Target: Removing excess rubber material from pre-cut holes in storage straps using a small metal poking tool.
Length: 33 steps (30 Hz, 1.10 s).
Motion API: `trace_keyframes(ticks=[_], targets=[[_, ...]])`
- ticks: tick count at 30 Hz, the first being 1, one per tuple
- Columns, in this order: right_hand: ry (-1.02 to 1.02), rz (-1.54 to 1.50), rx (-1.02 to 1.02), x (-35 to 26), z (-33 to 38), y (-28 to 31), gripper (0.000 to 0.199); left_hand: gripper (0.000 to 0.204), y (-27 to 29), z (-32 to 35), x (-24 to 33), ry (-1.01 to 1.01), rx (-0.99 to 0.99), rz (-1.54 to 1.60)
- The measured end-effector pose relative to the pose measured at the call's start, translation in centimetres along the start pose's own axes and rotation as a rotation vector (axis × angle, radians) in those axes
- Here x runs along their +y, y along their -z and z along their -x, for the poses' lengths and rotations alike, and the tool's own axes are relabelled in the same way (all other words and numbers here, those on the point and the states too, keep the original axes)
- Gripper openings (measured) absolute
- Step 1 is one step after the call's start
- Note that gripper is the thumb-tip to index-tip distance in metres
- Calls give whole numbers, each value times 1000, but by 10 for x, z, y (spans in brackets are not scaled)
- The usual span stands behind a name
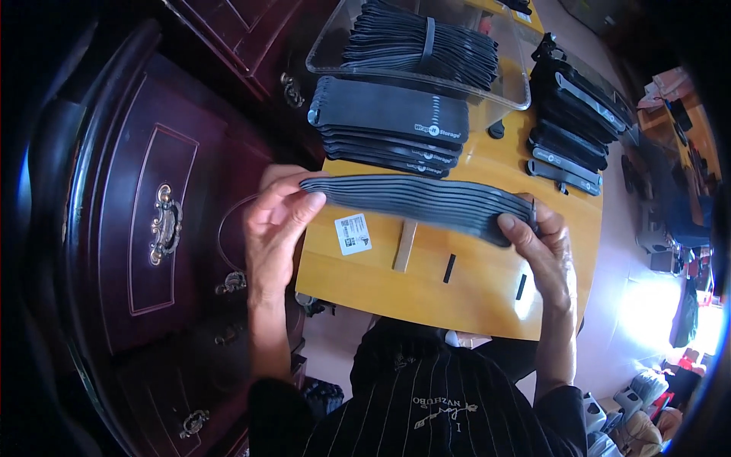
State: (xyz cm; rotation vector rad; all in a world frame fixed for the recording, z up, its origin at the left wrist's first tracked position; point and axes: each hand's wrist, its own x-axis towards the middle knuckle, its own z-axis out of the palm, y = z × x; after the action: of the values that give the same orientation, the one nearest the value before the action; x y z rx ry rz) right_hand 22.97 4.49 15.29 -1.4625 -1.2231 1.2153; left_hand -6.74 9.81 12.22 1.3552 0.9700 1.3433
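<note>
A stack of dark grey straps point(411, 199) is stretched lengthwise between my two hands, above the yellow table point(487, 305). My left hand point(280, 217) pinches the stack's narrow left end, thumb in front. At the right end, my right hand point(542, 244) grips it with the thumb on the near side. Just beyond lies a layered pile of flat black straps point(388, 110) with pale printing. Under the held stack, a white label point(352, 234) and a light wooden strip point(405, 245) lie on the tabletop.
A clear plastic bin point(518, 80) holding a banded bundle of dark straps point(422, 46) stands at the back. More black strap bundles point(567, 122) are piled at the right edge. Two short black strips point(449, 268) lie near the front. A dark wooden cabinet point(160, 190) borders the left.
</note>
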Motion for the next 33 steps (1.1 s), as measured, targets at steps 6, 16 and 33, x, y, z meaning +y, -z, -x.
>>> trace_keyframes(ticks=[6,16,33], targets=[[625,470,125,-4,-38,-11,41,30,18,-34,-1,-25,-1,-57],[694,541,185,37,-103,-27,54,26,12,-81,-30,-34,83,-274],[611,764,32,37,-133,-12,40,21,4,-99,-49,-43,113,-612]])
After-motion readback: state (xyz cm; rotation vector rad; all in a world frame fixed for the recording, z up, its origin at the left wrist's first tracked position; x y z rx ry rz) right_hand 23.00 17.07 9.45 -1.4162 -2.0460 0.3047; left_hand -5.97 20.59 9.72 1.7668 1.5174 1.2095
